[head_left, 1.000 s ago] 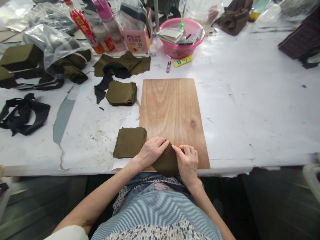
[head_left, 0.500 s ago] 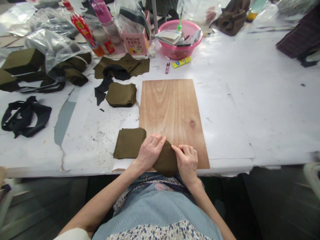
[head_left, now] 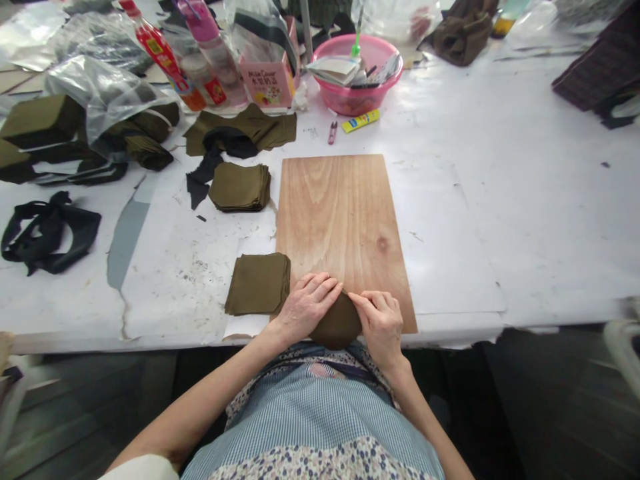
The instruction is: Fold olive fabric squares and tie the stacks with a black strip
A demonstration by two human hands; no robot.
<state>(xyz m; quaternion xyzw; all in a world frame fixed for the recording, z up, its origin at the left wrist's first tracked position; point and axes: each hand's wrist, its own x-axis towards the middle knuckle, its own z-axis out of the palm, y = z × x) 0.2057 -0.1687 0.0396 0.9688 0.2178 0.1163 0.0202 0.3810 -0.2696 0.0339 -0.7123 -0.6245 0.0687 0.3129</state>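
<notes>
A dark olive fabric piece (head_left: 336, 324) lies at the lower end of the wooden board (head_left: 333, 220), its near part hanging over the table's front edge. My left hand (head_left: 309, 303) rests flat across its upper left side, fingers stretched out and pressing on it. At the upper right edge of the same piece, my right hand (head_left: 381, 320) pinches the cloth between thumb and forefinger, the other fingers curled. Left of my left hand sits a stack of olive fabric squares (head_left: 257, 285). Farther back is a second olive stack (head_left: 240, 187) with cut corners.
Pink thread snips (head_left: 333, 133) and a yellow tube (head_left: 361, 121) lie beyond the board, before a pink basin (head_left: 357, 100) of small items. Bottles and a pink box (head_left: 267, 83) stand at the back. Black fabric strips (head_left: 53, 230) and bagged olive bundles (head_left: 45, 123) are leftward.
Both hands have shifted slightly right along the fabric's upper edge, my left fingertips now closer to the right-hand pinch. The whole view has drifted a little.
</notes>
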